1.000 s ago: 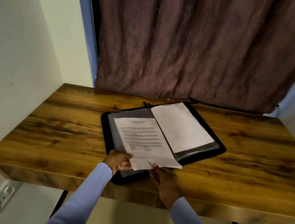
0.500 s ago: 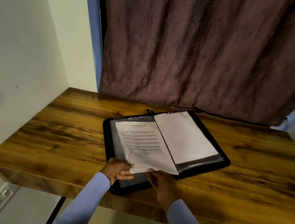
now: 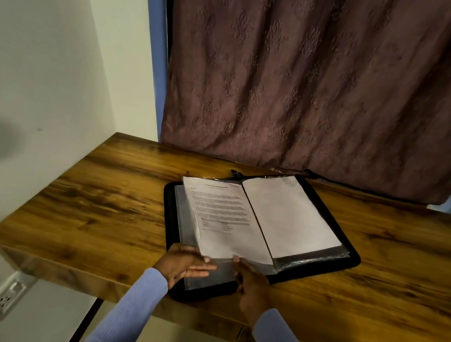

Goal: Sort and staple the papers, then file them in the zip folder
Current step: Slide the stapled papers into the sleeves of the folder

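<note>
Lying open on the wooden table [image 3: 97, 208], the black zip folder [image 3: 350, 260] sits at an angle, its spine running from roughly 11 o'clock to 5 o'clock, with clear plastic sleeves [image 3: 180, 217] fanned out on both halves. A printed paper [image 3: 224, 219] (several lines of text and a small table, too blurred to read) rests on the folder's left half, and a blank white sheet [image 3: 288, 215] lies on the right half, just beside it across the spine. The left hand [image 3: 185, 264] lies flat at the folder's near left corner, fingers straight and held close together, pressing on the clear sleeve just below the printed paper's near edge. The right hand [image 3: 250, 285] is at 5 o'clock from that paper, its fingertips touching the paper's near edge; whether they pinch the sheet or merely rest on it cannot be told. Both arms wear light blue sleeves [image 3: 129, 313]. At 12 o'clock, behind the table, a brownish-purple patterned curtain [image 3: 310, 74] hangs to the tabletop, and a wall outlet [image 3: 4, 299] shows at 7 o'clock below the table edge.
</note>
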`<state>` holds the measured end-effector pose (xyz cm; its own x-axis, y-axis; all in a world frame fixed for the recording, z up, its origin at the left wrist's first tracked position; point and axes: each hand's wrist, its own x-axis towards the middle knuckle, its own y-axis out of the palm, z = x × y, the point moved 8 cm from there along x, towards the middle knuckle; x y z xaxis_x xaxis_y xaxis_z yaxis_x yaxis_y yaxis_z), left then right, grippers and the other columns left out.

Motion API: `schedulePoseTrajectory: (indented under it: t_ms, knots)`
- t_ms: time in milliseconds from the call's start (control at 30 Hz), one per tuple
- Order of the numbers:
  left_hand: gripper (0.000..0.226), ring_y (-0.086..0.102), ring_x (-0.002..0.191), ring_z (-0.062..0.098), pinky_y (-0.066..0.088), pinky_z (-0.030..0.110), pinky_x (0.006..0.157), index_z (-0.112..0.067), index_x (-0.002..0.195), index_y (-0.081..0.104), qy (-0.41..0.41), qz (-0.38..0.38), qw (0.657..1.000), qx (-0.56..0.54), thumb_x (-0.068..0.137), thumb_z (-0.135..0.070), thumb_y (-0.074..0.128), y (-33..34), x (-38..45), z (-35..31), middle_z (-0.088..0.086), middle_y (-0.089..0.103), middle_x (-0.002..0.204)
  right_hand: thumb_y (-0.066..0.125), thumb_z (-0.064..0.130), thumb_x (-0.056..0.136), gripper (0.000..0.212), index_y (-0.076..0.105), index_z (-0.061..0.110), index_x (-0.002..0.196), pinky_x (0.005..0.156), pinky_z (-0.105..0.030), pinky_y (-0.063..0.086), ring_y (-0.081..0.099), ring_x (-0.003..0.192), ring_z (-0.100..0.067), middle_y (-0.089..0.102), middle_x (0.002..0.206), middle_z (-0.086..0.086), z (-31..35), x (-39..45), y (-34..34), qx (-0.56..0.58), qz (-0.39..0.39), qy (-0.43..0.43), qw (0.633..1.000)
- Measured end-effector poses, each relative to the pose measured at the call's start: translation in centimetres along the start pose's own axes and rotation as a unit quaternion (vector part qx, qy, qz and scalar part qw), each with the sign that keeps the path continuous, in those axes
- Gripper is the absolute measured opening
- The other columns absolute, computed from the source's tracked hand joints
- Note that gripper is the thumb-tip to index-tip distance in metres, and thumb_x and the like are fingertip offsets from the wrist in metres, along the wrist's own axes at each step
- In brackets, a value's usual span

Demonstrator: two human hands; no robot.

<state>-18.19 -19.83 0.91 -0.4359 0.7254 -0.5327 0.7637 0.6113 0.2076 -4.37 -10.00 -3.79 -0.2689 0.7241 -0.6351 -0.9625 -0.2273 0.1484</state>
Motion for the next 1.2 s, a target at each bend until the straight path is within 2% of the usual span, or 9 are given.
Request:
schedulePoseTrajectory:
  t_ms: [100,233,367,533,667,833,1000,1100,1200]
  knots:
    - [0.024,0.072,0.077,0.025,0.058,0.028,0.061,0.014,0.105,0.059,0.006,0.001,1.000,0.009,0.082,0.010,0.061,0.2,-0.2,-0.3,0.025,0.066,0.107,0.078,0.014,0.072,0.020,0.062,0.011,0.062,0.036,-0.019,0.032,0.038,0.044,-0.013,0.054,0.059,-0.006,0.8,0.3,0.1,-0.005,-0.037,-0.029,0.999]
    - [0.026,0.072,0.079,0.025,0.058,0.029,0.062,0.015,0.107,0.058,0.005,-0.006,1.000,0.021,0.082,0.010,0.061,0.3,-0.4,-0.6,0.024,0.067,0.104,0.079,0.022,0.072,0.024,0.066,0.011,0.088,0.085,-0.027,0.047,0.060,0.092,-0.019,0.064,0.093,0.000,2.0,0.0,0.5,-0.043,-0.018,-0.092,0.995]
    - [0.025,0.071,0.083,0.024,0.058,0.028,0.063,0.011,0.107,0.059,0.007,-0.008,0.999,0.034,0.083,0.007,0.062,-0.3,-0.8,-0.6,0.022,0.069,0.100,0.076,0.007,0.072,0.019,0.059,0.015,0.076,0.078,-0.031,0.052,0.061,0.086,-0.024,0.063,0.078,0.001,2.9,-1.0,-2.6,-0.122,-0.057,-0.202,0.970]
    - [0.020,0.071,0.086,0.024,0.058,0.028,0.063,0.006,0.106,0.061,0.014,-0.013,0.998,0.055,0.086,0.003,0.060,-0.6,-1.1,-0.3,0.021,0.070,0.100,0.067,0.026,0.080,0.037,0.055,0.022,0.115,0.082,-0.019,0.046,0.051,0.104,-0.009,0.053,0.114,0.007,4.6,-4.0,-0.2,-0.473,0.039,-0.435,0.766]
    - [0.016,0.071,0.086,0.026,0.059,0.032,0.069,0.003,0.104,0.062,0.031,-0.015,0.997,0.062,0.088,0.003,0.056,-0.1,-1.3,-1.0,0.022,0.070,0.097,0.069,0.029,0.068,0.045,0.061,0.017,0.111,0.076,-0.029,0.053,0.060,0.095,-0.020,0.062,0.109,-0.002,5.0,-7.2,4.3,-0.535,0.062,-0.563,0.627]
    - [0.013,0.072,0.081,0.024,0.059,0.030,0.070,0.002,0.100,0.064,0.038,-0.040,0.996,0.065,0.089,-0.001,0.056,-0.5,-1.1,-0.5,0.017,0.072,0.090,0.080,0.011,0.055,0.030,0.070,0.021,0.081,0.046,-0.021,0.049,0.063,0.065,-0.016,0.065,0.081,0.003,4.4,-7.1,7.1,-0.582,0.065,-0.571,0.576]
    - [0.019,0.062,0.060,0.022,0.051,0.024,0.048,0.004,0.087,0.060,-0.011,-0.132,0.987,0.088,0.092,-0.014,0.057,-3.2,-0.9,2.4,0.013,0.063,0.070,0.086,0.017,0.039,0.039,0.071,0.026,0.074,0.043,-0.018,0.048,0.062,0.060,-0.012,0.065,0.078,0.007,0.8,-5.4,7.5,-0.678,0.124,-0.527,0.496]
    - [0.015,0.055,0.057,0.025,0.047,0.025,0.050,0.003,0.083,0.056,0.009,-0.180,0.976,0.122,0.093,-0.006,0.050,-5.3,-1.2,3.7,0.011,0.058,0.067,0.078,0.025,0.059,0.017,0.071,0.019,0.073,0.046,-0.020,0.045,0.063,0.064,-0.018,0.066,0.078,0.000,-1.4,-5.0,7.3,-0.697,0.169,-0.510,0.475]
    - [0.004,0.057,0.077,0.032,0.052,0.038,0.076,-0.002,0.090,0.060,0.076,-0.210,0.952,0.210,0.089,-0.004,0.056,-6.9,-1.3,4.2,0.011,0.061,0.080,0.050,0.041,0.079,0.039,0.070,0.010,0.092,0.057,-0.031,0.050,0.062,0.084,-0.028,0.064,0.095,-0.010,-3.2,-4.5,7.2,-0.700,0.196,-0.496,0.475]
